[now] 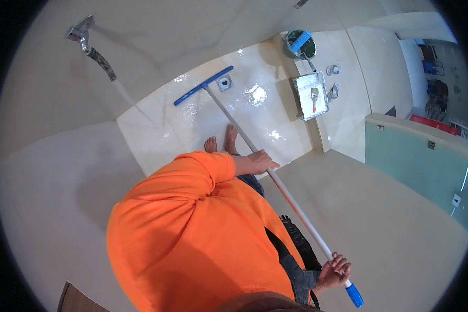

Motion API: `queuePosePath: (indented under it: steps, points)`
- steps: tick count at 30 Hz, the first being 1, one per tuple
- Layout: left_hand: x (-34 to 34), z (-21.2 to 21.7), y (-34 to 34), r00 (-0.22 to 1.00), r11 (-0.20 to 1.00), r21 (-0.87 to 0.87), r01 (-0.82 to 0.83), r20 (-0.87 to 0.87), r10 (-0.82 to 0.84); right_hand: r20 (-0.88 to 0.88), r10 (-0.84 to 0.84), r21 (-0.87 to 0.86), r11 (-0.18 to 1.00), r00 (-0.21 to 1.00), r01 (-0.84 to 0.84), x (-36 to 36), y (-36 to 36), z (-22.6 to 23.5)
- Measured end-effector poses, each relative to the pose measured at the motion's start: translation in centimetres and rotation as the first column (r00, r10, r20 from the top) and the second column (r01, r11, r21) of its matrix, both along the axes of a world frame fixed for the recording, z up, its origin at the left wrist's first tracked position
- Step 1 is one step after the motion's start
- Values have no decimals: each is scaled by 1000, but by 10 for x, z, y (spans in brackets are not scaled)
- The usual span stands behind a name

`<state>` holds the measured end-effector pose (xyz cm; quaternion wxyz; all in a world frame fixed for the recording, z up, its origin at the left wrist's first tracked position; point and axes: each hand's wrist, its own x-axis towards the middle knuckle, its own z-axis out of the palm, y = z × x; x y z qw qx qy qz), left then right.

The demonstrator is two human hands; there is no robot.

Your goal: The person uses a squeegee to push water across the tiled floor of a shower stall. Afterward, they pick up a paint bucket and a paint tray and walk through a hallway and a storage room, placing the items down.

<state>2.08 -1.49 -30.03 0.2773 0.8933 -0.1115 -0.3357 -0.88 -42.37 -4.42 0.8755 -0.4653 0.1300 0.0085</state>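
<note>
Squeegeeing looks unfinished: left hand (261,161) and right hand (336,270) are clamped round the squeegee (286,193), its blade (205,85) at eleven o'clock beside the drain (224,82), while the floor (256,96) toward twelve gleams wet.

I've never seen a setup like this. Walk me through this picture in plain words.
There is no machine here: a wide fisheye camera on a person's head looks down past their orange shirt, so straight edges bend near the rim. Both bare hands hold a floor squeegee by its pale pole: the right hand near the blue end, the left hand farther along. Its blue blade is on the shiny floor, beside a drain. Farther right are a bucket and a silvery tray with a paintbrush lying on it.
</note>
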Motion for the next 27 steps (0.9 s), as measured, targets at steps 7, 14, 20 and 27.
queuePosePath:
  steps: [7, 14, 20, 27]
  points:
    - [3, 32, -16, 999, 997, 76, 35, -33, -33, 52, 25, 40, 999, 998, -27, 3, -20, -6]
    - [-25, -27, 46, 991, 981, 179, -74, 128, 51, 24, 107, 84, 991, 994, -108, 3, 30, -40]
    - [-15, -4, -5, 995, 999, -40, -26, 94, 30, 48, 95, -12, 995, 994, -95, 4, -5, -4]
    - [15, 16, -56, 987, 987, -135, -90, 118, 106, 195, 91, -112, 991, 977, -70, 34, -44, 32]
